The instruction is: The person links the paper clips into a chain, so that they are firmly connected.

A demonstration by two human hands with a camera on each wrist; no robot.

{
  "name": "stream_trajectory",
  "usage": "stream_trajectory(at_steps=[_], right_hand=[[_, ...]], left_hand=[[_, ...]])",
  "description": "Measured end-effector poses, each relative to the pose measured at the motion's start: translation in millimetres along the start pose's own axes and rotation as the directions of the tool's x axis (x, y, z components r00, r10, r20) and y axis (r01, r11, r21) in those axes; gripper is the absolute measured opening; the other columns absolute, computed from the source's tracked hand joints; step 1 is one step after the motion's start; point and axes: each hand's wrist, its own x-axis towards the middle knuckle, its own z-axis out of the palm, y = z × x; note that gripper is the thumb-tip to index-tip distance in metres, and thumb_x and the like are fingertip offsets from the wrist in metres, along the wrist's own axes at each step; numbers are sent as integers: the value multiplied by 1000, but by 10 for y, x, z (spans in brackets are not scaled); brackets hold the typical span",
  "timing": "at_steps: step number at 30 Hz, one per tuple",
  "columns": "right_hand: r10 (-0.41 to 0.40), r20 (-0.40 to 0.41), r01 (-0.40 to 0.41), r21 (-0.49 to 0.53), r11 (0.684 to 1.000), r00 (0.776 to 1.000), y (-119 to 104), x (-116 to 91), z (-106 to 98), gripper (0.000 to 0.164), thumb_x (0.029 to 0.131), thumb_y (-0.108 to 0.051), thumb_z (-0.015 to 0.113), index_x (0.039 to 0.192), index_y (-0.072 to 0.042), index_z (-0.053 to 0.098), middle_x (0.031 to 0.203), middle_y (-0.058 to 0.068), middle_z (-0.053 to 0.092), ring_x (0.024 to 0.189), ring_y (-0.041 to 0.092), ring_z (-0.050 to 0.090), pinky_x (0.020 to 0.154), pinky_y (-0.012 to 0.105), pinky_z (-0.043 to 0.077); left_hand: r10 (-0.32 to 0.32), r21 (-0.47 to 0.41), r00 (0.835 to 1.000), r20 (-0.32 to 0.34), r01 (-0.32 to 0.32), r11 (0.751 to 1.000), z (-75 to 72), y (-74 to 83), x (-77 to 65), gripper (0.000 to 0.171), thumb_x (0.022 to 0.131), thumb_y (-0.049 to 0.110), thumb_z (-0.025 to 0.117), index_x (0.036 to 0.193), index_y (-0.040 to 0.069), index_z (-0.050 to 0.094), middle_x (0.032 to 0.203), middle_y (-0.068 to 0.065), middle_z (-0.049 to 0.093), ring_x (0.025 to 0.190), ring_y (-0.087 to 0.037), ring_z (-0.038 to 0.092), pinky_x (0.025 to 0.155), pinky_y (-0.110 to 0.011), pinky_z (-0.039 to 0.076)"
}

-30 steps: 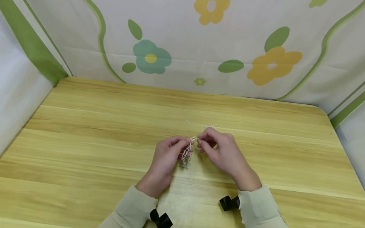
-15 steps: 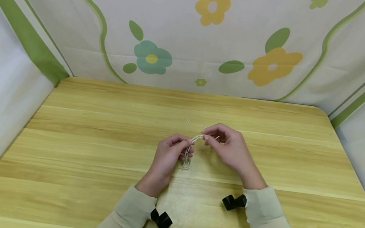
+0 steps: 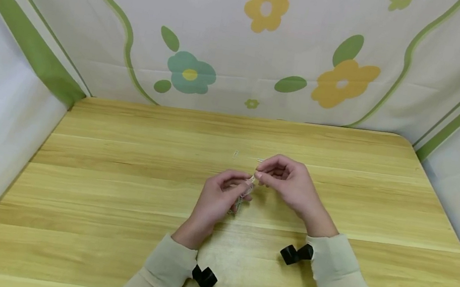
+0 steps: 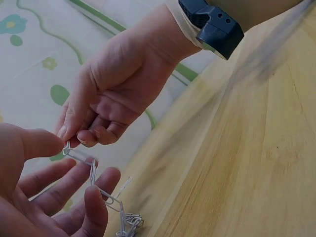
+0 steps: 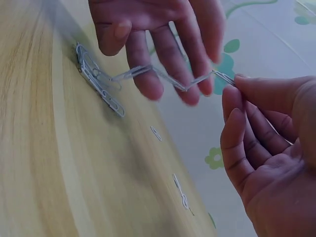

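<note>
A chain of linked white paper clips runs between the two hands. My right hand pinches its end clip between thumb and index finger. My left hand is just left of it, with fingers spread and thumb apart from them. In the left wrist view the left fingers lie behind the chain, which passes across them, and the left thumb tip is right at the upper clip. The lower part of the chain hangs down to a bunched heap of clips at the wooden table.
Behind the hands a loose paper clip lies on the table. Farther right, more clips lie partly behind the right hand. A white flowered curtain stands along the table's back edge. Black wrist cameras sit on both wrists.
The right hand has shifted slightly up and right with the chain's end. The left hand has moved right toward it, and its thumb and fingers have loosened from the chain.
</note>
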Motion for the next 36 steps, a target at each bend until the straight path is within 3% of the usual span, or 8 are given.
stream_trajectory(at_steps=[8,14,19,25,27,30,33,36], right_hand=[[1,19,-1,-6,1000,1000,23,6,-5,17,99,-15,79,112,-5,75,101,9,76,88,17,73,81,37,63],[23,-87,-21,18,1000,996,55,16,-196,19,103,-18,75,116,-4,73,101,4,76,86,15,74,79,31,63],[68,-197,-59,52,997,978,89,-27,-479,25,105,-24,73,119,-4,70,100,-6,75,87,11,72,81,28,62],[98,-316,-66,110,992,944,106,-122,-826,25,103,-24,76,116,-4,70,95,-9,76,82,8,72,76,22,61],[116,-331,-68,151,986,936,119,-135,-911,24,102,-22,77,115,-3,71,94,-8,76,81,8,72,74,21,60],[150,-317,-104,155,982,936,169,-133,-982,27,102,-24,76,117,-2,69,94,-9,76,81,8,72,75,22,61],[195,-265,-182,76,980,944,243,-92,-938,31,105,-27,74,122,-2,68,97,-9,76,86,8,72,78,24,61],[224,-198,-241,-67,968,954,310,-9,-797,32,106,-29,71,124,-3,69,102,-1,77,89,12,72,78,26,62]], left_hand=[[57,7,998,-22,-57,998,11,-9,-15,20,102,16,76,114,0,78,96,-18,80,76,-19,75,56,-22,50],[28,-32,999,-46,-29,999,76,9,0,22,104,12,72,119,-4,75,98,-16,77,75,-15,77,66,-28,61],[47,-100,999,-1,-47,994,316,158,19,20,106,10,70,119,-4,73,99,-15,74,80,-20,80,80,-39,69],[109,-251,994,16,-102,963,624,471,-25,13,107,13,68,113,3,73,96,-9,71,80,-19,80,77,-35,68],[122,-305,992,-20,-122,945,598,538,-40,13,107,13,68,114,3,72,95,-8,71,82,-19,81,76,-34,68],[104,-354,990,-99,-133,926,440,518,-26,14,106,11,68,114,0,70,93,-8,72,85,-21,82,76,-34,68],[4,-370,984,-179,-71,926,209,322,27,14,105,9,67,114,-2,68,92,-6,71,86,-20,82,77,-32,67],[-123,-391,957,-261,11,920,-29,92,87,16,106,6,64,117,-6,66,96,-10,74,84,-17,81,74,-28,66]])
